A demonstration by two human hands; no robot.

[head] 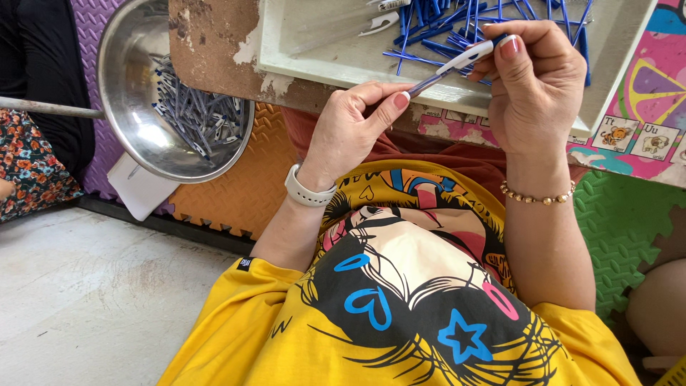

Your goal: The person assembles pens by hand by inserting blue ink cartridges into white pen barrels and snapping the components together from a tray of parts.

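My right hand [539, 82] pinches the upper end of a white and blue pen [457, 63] between thumb and fingers. My left hand [354, 129] grips the pen's lower grey tip with thumb and forefinger. The pen slants across the front rim of a white tray [343, 68] that holds several loose blue pen refills [457, 25] and a white pen barrel [379, 25]. A white watch sits on my left wrist and a bead bracelet on my right.
A steel bowl [132, 107] at the left holds several finished pens. The tray rests on a worn brown board [211, 43]. Coloured foam mats cover the floor. Another person's patterned clothing shows at the far left.
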